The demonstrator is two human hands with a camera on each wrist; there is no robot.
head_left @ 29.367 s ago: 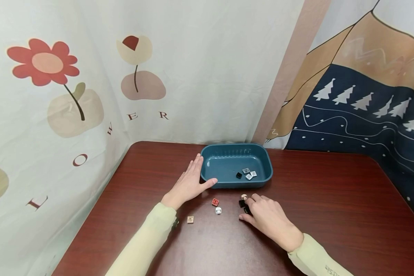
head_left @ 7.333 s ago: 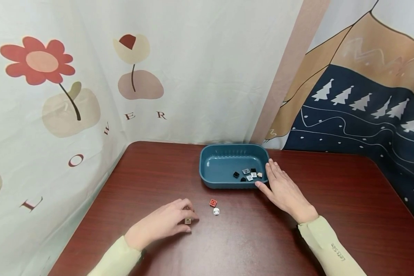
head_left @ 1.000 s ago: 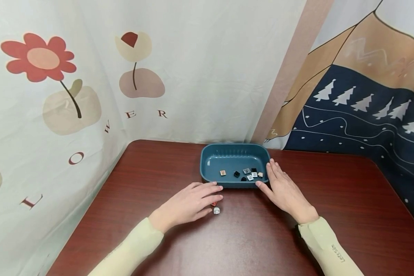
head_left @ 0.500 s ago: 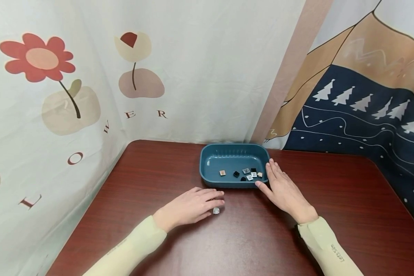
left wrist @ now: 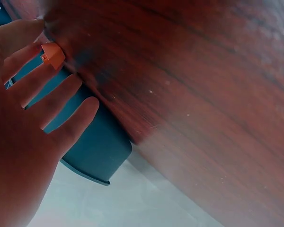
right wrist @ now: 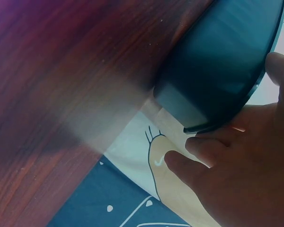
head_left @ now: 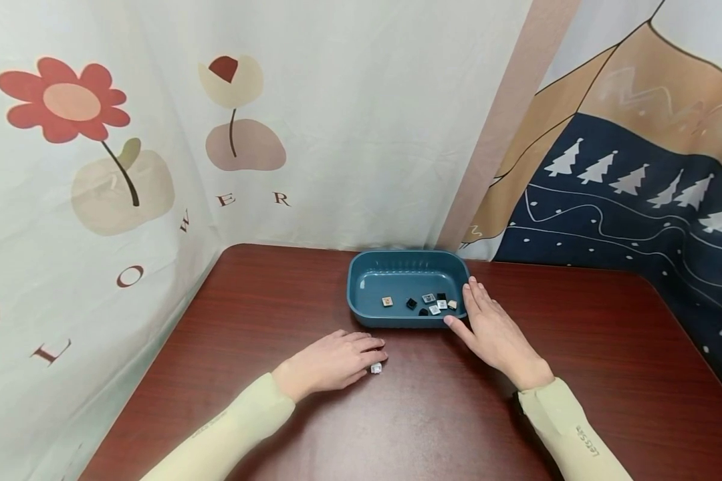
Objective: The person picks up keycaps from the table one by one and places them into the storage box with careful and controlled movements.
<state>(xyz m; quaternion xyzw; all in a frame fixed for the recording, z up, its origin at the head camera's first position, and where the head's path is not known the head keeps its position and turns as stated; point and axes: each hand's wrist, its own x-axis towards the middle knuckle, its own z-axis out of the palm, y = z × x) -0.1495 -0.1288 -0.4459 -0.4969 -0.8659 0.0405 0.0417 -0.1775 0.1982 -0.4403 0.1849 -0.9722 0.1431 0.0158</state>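
Observation:
My left hand (head_left: 333,361), palm down with loosely bent fingers, reaches over the table in front of the tray. A red keycap (left wrist: 54,55) shows at its index and middle fingertips in the left wrist view; in the head view the hand hides it. Just beyond the left fingertips, a white keycap (head_left: 376,368) lies on the table. My right hand (head_left: 499,334) rests at the right end of the teal tray (head_left: 367,319), fingers extended along the wall and thumb at the near rim. Inside the tray lie a beige keycap (head_left: 388,302) and several black, white and grey ones.
The dark red wooden table (head_left: 433,421) carries the tray near its back edge. Behind hang a pale curtain (head_left: 361,120) with flower prints and a navy cloth (head_left: 626,214) with white trees.
The beige keycap, earlier on the table under my left hand, is now in the tray. My left hand has drawn slightly back, covering the red keycap. My right hand has stayed put.

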